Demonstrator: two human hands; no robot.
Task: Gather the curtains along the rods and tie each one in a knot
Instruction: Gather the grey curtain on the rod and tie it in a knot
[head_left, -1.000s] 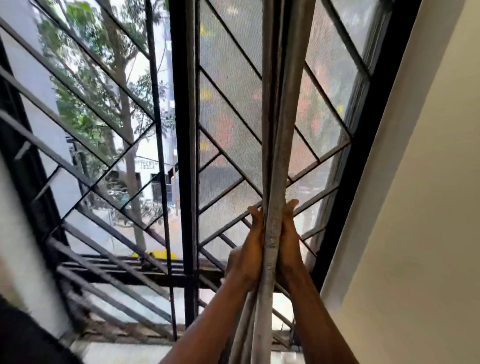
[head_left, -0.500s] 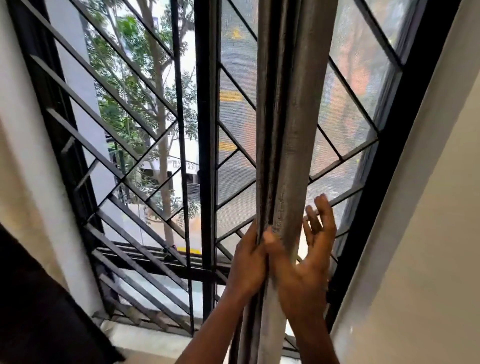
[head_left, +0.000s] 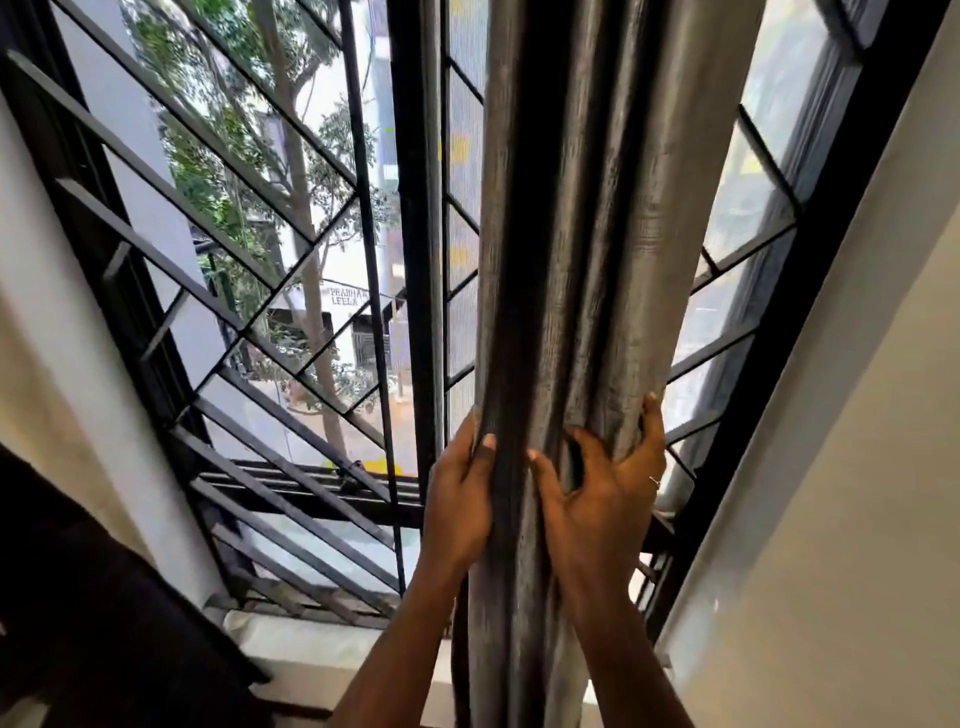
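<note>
Both hands, left hand (head_left: 460, 499) and right hand (head_left: 605, 493), close around the bunched grey woven curtain (head_left: 582, 260); a loose right-side grip could let outer folds slip free before knotting.

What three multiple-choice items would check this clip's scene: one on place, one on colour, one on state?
1. Where is the right hand on the curtain?
A. right side
B. top
C. off it

2. What colour is the curtain?
A. red
B. grey
C. white

3. What state is the curtain in?
A. knotted
B. spread flat
C. bunched, unknotted

Answers:
1 A, its fingers wrap the bundle's right edge, opposite the left hand.
2 B, the folds read grey against the black window grille.
3 C, folds are pressed together in both grips and no knot shows.
</note>
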